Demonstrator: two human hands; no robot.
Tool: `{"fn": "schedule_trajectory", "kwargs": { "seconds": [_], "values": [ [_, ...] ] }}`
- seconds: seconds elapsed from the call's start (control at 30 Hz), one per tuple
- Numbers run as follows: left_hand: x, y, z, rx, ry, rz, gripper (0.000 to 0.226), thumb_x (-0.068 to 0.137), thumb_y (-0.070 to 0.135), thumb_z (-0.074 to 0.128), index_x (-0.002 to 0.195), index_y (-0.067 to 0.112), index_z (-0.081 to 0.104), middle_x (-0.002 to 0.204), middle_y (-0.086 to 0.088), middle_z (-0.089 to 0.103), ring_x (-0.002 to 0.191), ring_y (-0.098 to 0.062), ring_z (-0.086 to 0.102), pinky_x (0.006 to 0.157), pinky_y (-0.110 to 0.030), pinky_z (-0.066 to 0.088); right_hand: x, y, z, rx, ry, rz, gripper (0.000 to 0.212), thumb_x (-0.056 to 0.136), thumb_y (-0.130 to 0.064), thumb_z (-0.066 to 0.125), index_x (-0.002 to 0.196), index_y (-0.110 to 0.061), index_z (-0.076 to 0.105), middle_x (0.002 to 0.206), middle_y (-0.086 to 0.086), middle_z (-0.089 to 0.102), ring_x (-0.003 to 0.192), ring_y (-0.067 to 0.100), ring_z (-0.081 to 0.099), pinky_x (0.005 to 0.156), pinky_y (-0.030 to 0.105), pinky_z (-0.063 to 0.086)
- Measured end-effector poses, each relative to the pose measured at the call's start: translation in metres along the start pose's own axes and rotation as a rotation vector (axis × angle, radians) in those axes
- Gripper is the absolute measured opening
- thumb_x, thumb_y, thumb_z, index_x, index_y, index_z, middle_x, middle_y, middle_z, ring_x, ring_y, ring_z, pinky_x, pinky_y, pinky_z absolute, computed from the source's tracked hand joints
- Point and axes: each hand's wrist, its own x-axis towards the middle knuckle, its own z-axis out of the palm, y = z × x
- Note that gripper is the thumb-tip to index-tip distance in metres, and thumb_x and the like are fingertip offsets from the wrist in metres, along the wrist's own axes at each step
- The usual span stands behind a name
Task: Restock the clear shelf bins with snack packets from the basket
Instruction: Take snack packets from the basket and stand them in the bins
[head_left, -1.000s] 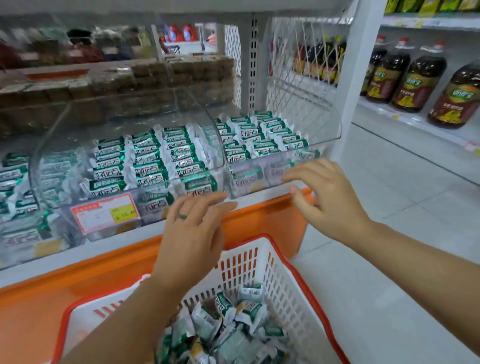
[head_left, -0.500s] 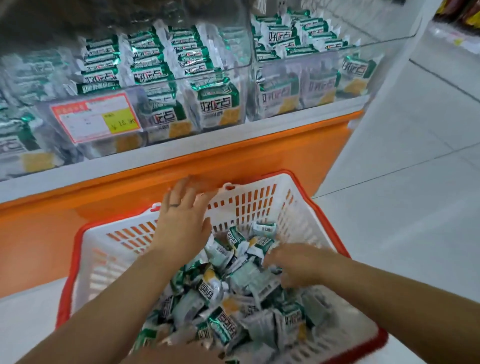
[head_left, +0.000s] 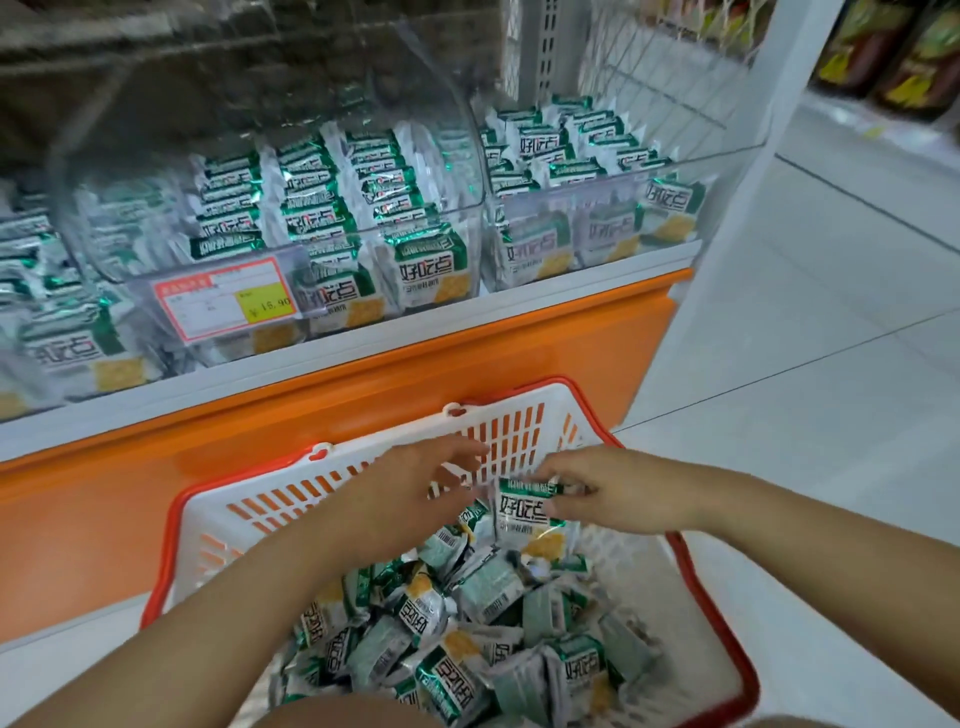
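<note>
A white basket with a red rim (head_left: 332, 488) sits low in front of me, holding a heap of green-and-white snack packets (head_left: 467, 644). My right hand (head_left: 618, 493) pinches the top of one snack packet (head_left: 524, 512) and holds it upright just above the heap. To the left of that packet my left hand (head_left: 410, 493) hovers over the basket with its fingers spread and nothing in them. Above, clear shelf bins (head_left: 291, 218) hold rows of the same packets standing on edge; the right bin (head_left: 597, 208) is also stocked.
A red-and-yellow price tag (head_left: 226, 299) is fixed to the front of the middle bin. An orange panel (head_left: 363, 395) runs below the shelf. A white shelf post (head_left: 748, 171) stands to the right, with pale tiled floor (head_left: 831, 364) and bottles (head_left: 893, 47) beyond it.
Both hands came down from the bin fronts into the basket. The right hand has taken hold of a packet and lifted it off the heap; the left hand shifted right toward it.
</note>
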Motion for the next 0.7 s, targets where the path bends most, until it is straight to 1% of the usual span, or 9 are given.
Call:
{"fn": "schedule_trajectory", "kwargs": {
  "seconds": [0.13, 0.2, 0.27, 0.37, 0.43, 0.5, 0.57, 0.63, 0.7],
  "values": [
    [-0.008, 0.051, -0.028, -0.133, 0.064, 0.11, 0.029, 0.09, 0.033, 0.061, 0.115, 0.045, 0.051, 0.103, 0.02, 0.063, 0.086, 0.003, 0.064, 0.069, -0.018, 0.055, -0.039, -0.023, -0.046, 0.044, 0.156, -0.041, 0.027, 0.097, -0.035, 0.048, 0.12, -0.025, 0.058, 0.103, -0.002, 0.066, 0.083, 0.017, 0.061, 0.071, 0.033, 0.048],
    [-0.01, 0.074, -0.044, -0.066, 0.136, 0.138, 0.023, 0.087, 0.038, 0.063, 0.101, 0.05, 0.05, 0.085, 0.018, 0.067, 0.076, 0.0, 0.064, 0.061, -0.02, 0.051, -0.057, -0.036, -0.067, 0.005, 0.279, -0.06, 0.023, 0.096, -0.036, 0.049, 0.114, -0.026, 0.06, 0.088, -0.009, 0.063, 0.072, 0.003, 0.057, 0.061, 0.021, 0.042],
    [-0.01, 0.095, -0.06, -0.026, 0.222, 0.14, 0.017, 0.085, 0.039, 0.065, 0.095, 0.045, 0.052, 0.072, 0.019, 0.068, 0.061, -0.005, 0.062, 0.054, -0.026, 0.048, -0.07, -0.049, -0.087, -0.026, 0.4, -0.083, 0.022, 0.095, -0.037, 0.051, 0.111, -0.024, 0.06, 0.083, -0.014, 0.058, 0.065, -0.005, 0.05, 0.055, 0.014, 0.035],
    [-0.003, 0.123, -0.083, 0.029, 0.409, 0.149, 0.015, 0.082, 0.038, 0.068, 0.087, 0.036, 0.055, 0.063, 0.005, 0.063, 0.052, -0.003, 0.054, 0.047, -0.02, 0.038, -0.082, -0.064, -0.112, 0.017, 0.626, -0.123, 0.023, 0.093, -0.038, 0.055, 0.111, -0.024, 0.06, 0.077, -0.015, 0.052, 0.059, -0.003, 0.045, 0.053, 0.012, 0.033],
    [0.005, 0.141, -0.097, 0.044, 0.501, 0.175, 0.017, 0.082, 0.037, 0.069, 0.084, 0.033, 0.053, 0.069, 0.006, 0.062, 0.051, -0.003, 0.053, 0.046, -0.018, 0.035, -0.082, -0.063, -0.12, 0.312, 0.842, -0.124, 0.022, 0.092, -0.036, 0.057, 0.111, -0.024, 0.059, 0.072, -0.01, 0.055, 0.058, 0.0, 0.048, 0.053, 0.012, 0.035],
    [0.016, 0.157, -0.107, 0.047, 0.581, 0.199, 0.017, 0.085, 0.036, 0.067, 0.086, 0.034, 0.051, 0.08, 0.014, 0.059, 0.053, -0.005, 0.051, 0.046, -0.017, 0.035, -0.081, -0.056, -0.119, 0.831, 1.043, -0.091, 0.02, 0.094, -0.031, 0.056, 0.112, -0.023, 0.059, 0.082, -0.006, 0.066, 0.069, 0.003, 0.059, 0.068, 0.016, 0.043],
    [0.032, 0.172, -0.116, 0.052, 0.653, 0.235, 0.017, 0.087, 0.034, 0.065, 0.094, 0.032, 0.05, 0.089, 0.021, 0.055, 0.057, -0.004, 0.049, 0.052, -0.022, 0.037, -0.077, -0.045, -0.108, 1.234, 1.227, -0.025, 0.011, 0.093, -0.019, 0.056, 0.101, -0.021, 0.064, 0.091, -0.001, 0.07, 0.071, 0.008, 0.061, 0.07, 0.021, 0.045],
    [0.053, 0.186, -0.126, 0.074, 0.695, 0.274, 0.019, 0.089, 0.031, 0.065, 0.101, 0.028, 0.051, 0.095, 0.017, 0.056, 0.063, -0.004, 0.05, 0.06, -0.026, 0.037, -0.075, -0.036, -0.105, 1.442, 1.316, 0.066, 0.014, 0.089, -0.009, 0.058, 0.085, -0.022, 0.064, 0.091, 0.001, 0.068, 0.069, 0.009, 0.058, 0.068, 0.022, 0.044],
    [0.075, 0.196, -0.133, 0.136, 0.688, 0.264, 0.024, 0.089, 0.029, 0.064, 0.11, 0.024, 0.053, 0.106, 0.008, 0.058, 0.075, -0.009, 0.051, 0.071, -0.023, 0.037, -0.079, -0.029, -0.114, 1.599, 1.321, 0.086, 0.016, 0.092, -0.011, 0.053, 0.084, -0.023, 0.06, 0.087, -0.001, 0.066, 0.069, 0.009, 0.056, 0.069, 0.024, 0.043]
  ]
}}
